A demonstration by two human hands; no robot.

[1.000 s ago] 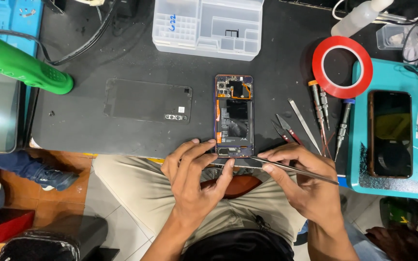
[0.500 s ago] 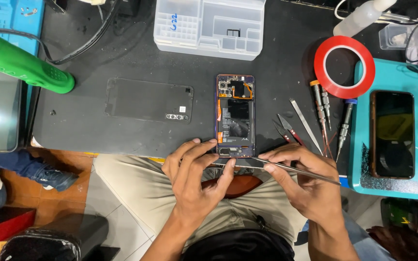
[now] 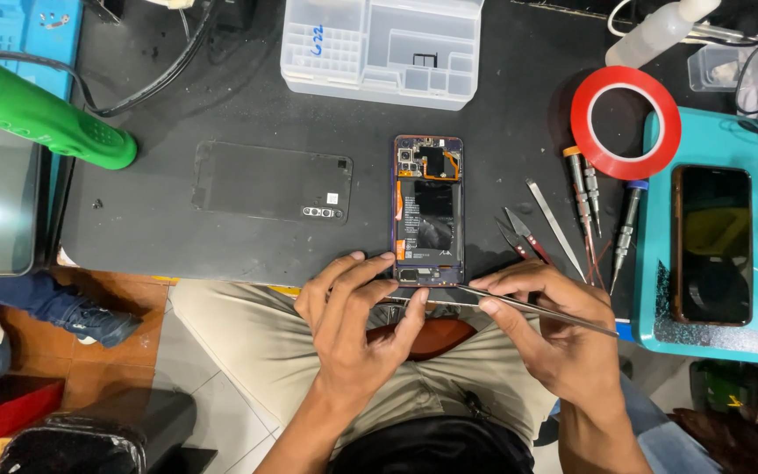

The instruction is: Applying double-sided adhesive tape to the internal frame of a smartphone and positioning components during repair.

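An opened phone (image 3: 429,206) with its back removed lies upright on the black mat (image 3: 247,96), showing battery and circuit boards. My left hand (image 3: 357,320) rests at the phone's bottom left corner, fingers touching its lower edge. My right hand (image 3: 547,329) holds metal tweezers (image 3: 532,307), their tips pointing left toward the phone's bottom edge. The phone's dark back cover (image 3: 271,183) lies flat to the left.
A clear compartment box (image 3: 383,48) stands at the back. Red tape roll (image 3: 626,121), screwdrivers (image 3: 582,197), a second pair of tweezers and cutters lie to the right. Another phone (image 3: 712,244) rests on a teal tray (image 3: 721,338). A green cylinder (image 3: 41,118) lies at the left.
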